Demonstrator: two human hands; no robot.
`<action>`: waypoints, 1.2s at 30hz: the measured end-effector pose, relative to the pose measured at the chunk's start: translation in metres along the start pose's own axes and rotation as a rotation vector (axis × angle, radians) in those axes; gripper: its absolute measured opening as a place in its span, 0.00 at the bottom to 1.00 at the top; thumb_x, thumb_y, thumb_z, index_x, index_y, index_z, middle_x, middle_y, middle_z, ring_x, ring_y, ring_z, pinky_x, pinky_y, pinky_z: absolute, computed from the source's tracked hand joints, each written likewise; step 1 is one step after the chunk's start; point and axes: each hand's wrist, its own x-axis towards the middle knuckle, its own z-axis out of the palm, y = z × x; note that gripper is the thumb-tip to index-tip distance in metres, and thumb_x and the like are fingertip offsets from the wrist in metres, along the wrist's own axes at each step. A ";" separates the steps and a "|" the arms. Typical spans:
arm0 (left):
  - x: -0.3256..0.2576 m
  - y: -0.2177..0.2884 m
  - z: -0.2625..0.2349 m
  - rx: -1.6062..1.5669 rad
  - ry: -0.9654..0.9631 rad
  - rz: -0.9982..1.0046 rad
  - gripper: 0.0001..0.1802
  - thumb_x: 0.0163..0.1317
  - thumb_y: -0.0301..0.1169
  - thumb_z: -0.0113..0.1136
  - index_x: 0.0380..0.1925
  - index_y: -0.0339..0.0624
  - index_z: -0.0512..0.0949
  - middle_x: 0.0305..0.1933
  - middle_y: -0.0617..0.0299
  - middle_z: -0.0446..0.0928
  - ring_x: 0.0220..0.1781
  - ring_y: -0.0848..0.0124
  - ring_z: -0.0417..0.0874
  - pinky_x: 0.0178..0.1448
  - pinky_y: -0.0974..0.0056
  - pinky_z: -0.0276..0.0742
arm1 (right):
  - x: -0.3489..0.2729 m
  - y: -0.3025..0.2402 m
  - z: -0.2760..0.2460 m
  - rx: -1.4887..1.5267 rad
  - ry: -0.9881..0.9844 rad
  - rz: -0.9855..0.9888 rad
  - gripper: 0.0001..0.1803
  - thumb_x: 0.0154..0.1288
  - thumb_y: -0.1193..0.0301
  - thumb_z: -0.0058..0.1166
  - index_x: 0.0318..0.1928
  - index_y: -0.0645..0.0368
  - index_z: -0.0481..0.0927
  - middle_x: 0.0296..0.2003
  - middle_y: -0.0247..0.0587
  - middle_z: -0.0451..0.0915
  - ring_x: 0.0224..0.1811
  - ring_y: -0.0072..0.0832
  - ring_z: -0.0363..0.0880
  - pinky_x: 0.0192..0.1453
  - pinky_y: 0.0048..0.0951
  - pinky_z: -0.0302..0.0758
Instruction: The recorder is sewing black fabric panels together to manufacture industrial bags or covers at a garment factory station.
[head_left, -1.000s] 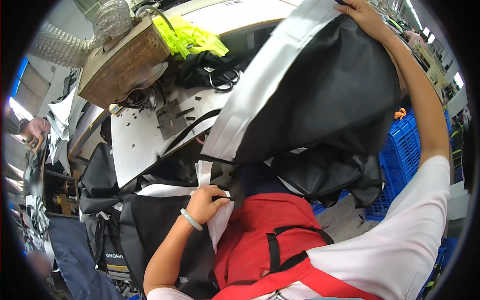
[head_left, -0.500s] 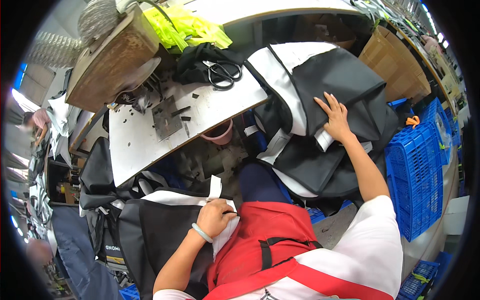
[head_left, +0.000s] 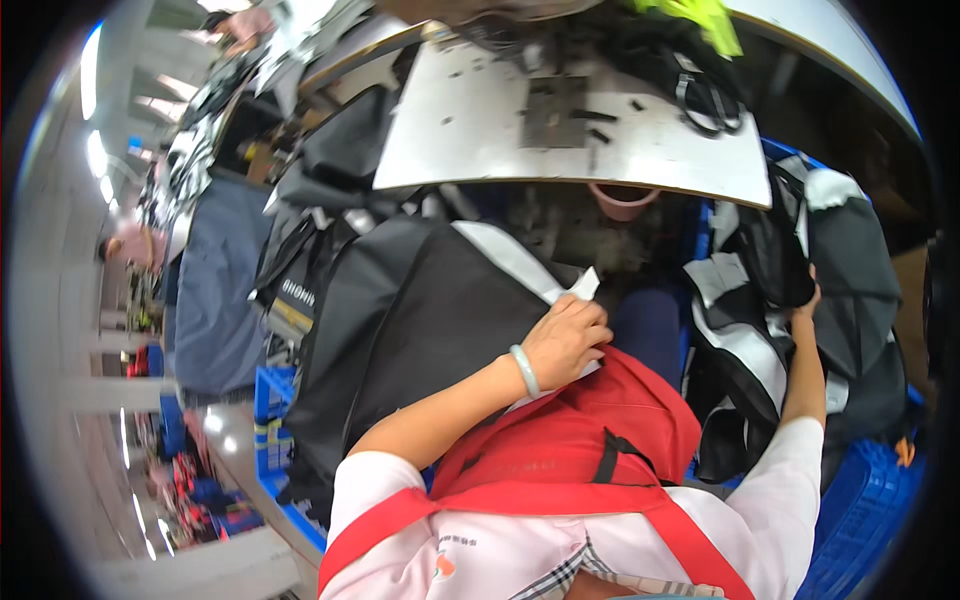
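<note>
My left hand (head_left: 567,342), with a pale bangle at the wrist, pinches the edge of a large black fabric panel (head_left: 450,295) lying over my lap. White backing runs along its edge, and a white strip end (head_left: 583,287) sticks up beyond my fingers. On the right, my right hand (head_left: 808,300) grips the edge of a black and white fabric piece (head_left: 785,250) in a pile. Most of its fingers are hidden by the cloth. More black fabric (head_left: 850,260) with white parts lies around that hand.
Ahead stands a white worktable (head_left: 450,150) with a metal plate (head_left: 555,112), dark scraps and black-handled scissors (head_left: 708,105). A pink bucket (head_left: 622,203) is beneath its edge. Blue crates (head_left: 860,500) stand at right. Dark blue cloth (head_left: 225,290) hangs at left; a person (head_left: 240,30) is far off.
The view has swung left. My right hand has gone from resting spread on the pile to holding a fabric edge there, with the cloth folded up. My left hand keeps its panel.
</note>
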 end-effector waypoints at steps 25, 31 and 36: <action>-0.544 0.049 -0.027 -1.082 1.625 -1.256 0.30 0.71 0.50 0.49 0.65 0.43 0.67 0.64 0.57 0.73 0.64 0.61 0.74 0.67 0.56 0.70 | -0.235 -0.208 0.587 -0.603 -0.585 -0.078 0.32 0.57 0.71 0.64 0.63 0.57 0.70 0.47 0.46 0.80 0.51 0.38 0.79 0.55 0.29 0.73; -0.482 0.042 -0.048 -0.373 1.019 -0.807 0.26 0.74 0.45 0.46 0.65 0.44 0.67 0.66 0.60 0.72 0.67 0.66 0.71 0.71 0.60 0.65 | -0.191 -0.199 0.579 -0.310 -0.738 0.277 0.08 0.63 0.71 0.61 0.37 0.60 0.78 0.31 0.27 0.77 0.32 0.16 0.72 0.34 0.20 0.68; -0.426 0.074 -0.147 -1.022 1.226 -0.236 0.24 0.72 0.39 0.49 0.63 0.37 0.68 0.60 0.57 0.73 0.60 0.66 0.74 0.64 0.63 0.71 | -0.160 -0.246 0.600 0.230 -0.458 0.597 0.11 0.66 0.66 0.57 0.43 0.61 0.79 0.34 0.39 0.83 0.35 0.30 0.84 0.44 0.31 0.83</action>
